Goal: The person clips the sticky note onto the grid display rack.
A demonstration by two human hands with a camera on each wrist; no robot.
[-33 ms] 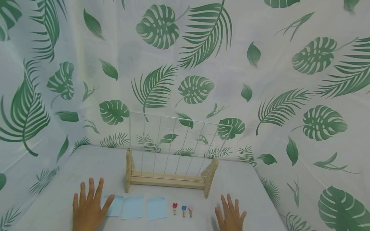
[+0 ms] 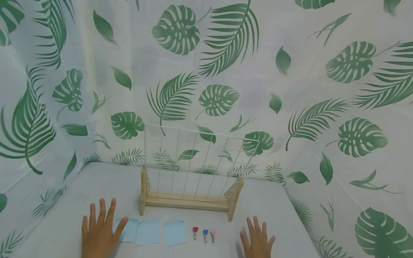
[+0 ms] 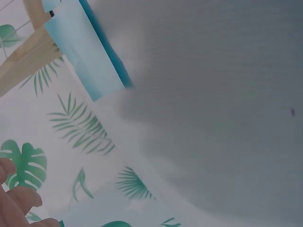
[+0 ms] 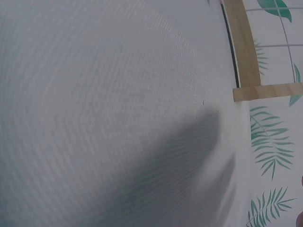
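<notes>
My left hand (image 2: 99,233) is spread with straight fingers, palm down, its thumb over or beside the leftmost light blue paper square (image 2: 129,231). Two more such squares, a middle one (image 2: 148,233) and a right one (image 2: 174,233), lie beside it. To their right is a row of small wooden clothespins with heart tops: red (image 2: 195,230), blue (image 2: 205,233) and pink (image 2: 213,233). My right hand (image 2: 257,239), also spread and holding nothing, is right of the clothespins. Fingers (image 3: 21,201) show at the left wrist view's corner.
Behind the papers stands a wooden stand (image 2: 187,204) with an upright white wire grid (image 2: 201,165). All of it is on a white table surface (image 2: 274,208). A leaf-patterned sheet (image 2: 300,89) hangs at the back and both sides.
</notes>
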